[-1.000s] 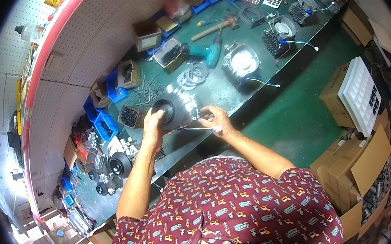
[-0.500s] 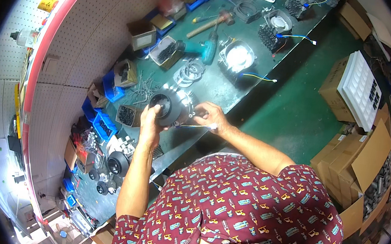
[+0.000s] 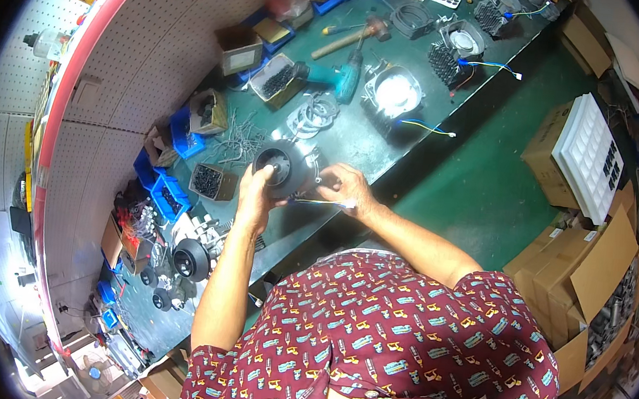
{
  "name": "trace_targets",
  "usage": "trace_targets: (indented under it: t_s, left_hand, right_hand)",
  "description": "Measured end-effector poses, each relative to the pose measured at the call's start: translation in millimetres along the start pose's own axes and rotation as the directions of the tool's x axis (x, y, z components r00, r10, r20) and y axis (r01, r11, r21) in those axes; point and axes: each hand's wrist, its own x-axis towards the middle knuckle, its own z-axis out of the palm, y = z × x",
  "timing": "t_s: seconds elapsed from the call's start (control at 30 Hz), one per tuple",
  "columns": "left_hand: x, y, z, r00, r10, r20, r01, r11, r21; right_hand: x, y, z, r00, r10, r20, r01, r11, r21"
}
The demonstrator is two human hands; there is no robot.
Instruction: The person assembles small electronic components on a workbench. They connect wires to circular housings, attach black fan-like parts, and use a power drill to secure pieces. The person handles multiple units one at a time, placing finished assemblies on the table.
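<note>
A motor fan [image 3: 285, 166] with a black round impeller and a silver metal body is held up over the near edge of the green workbench. My left hand [image 3: 254, 199] grips it from the left, thumb on the face of the impeller and fingers partly hidden beneath. On its other side, my right hand [image 3: 349, 191] has its fingers closed at the metal rim; the fingertips are partly hidden. Thin light-coloured wires [image 3: 311, 202] run from the fan below my right fingers, ending in a small white plug.
Beyond my hands lie metal rings [image 3: 313, 115], a teal power drill [image 3: 341, 79] and a hammer [image 3: 352, 39]. Several motor units with wires, one a bright motor housing [image 3: 397, 95], line the right edge. Screw boxes [image 3: 212, 182] and blue bins [image 3: 170, 198] stand left, near another black fan [image 3: 191, 259].
The view has shifted slightly. The fan has turned a little, its black face showing more toward me, while both hands keep their places on it.
</note>
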Motion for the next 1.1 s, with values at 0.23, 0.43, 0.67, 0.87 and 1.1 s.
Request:
trace_targets:
  t_s: [0.23,0.43,0.67,0.87,1.1]
  left_hand:
    - [10,-55,-40,0.950,0.056,-0.306,-0.048,0.998,0.036]
    - [-9,-77,-20,0.913,0.408,0.005,-0.268,0.590,0.762]
    - [-7,-86,-30,0.879,0.465,0.105,-0.321,0.416,0.851]
    - [-6,-90,-31,0.907,0.412,0.091,-0.268,0.397,0.878]
    - [-36,-59,-18,0.937,0.349,0.006,-0.168,0.435,0.884]
  right_hand:
    - [1,0,1,0.999,-0.020,-0.030,0.017,0.994,-0.112]
    - [1,-2,-1,0.996,-0.084,-0.004,0.080,0.965,-0.250]
    - [2,1,-1,0.977,-0.210,0.025,0.206,0.922,-0.327]
    - [5,-2,1,0.974,-0.215,0.066,0.225,0.943,-0.244]
    - [-2,-12,-1,0.957,-0.288,0.027,0.287,0.936,-0.201]
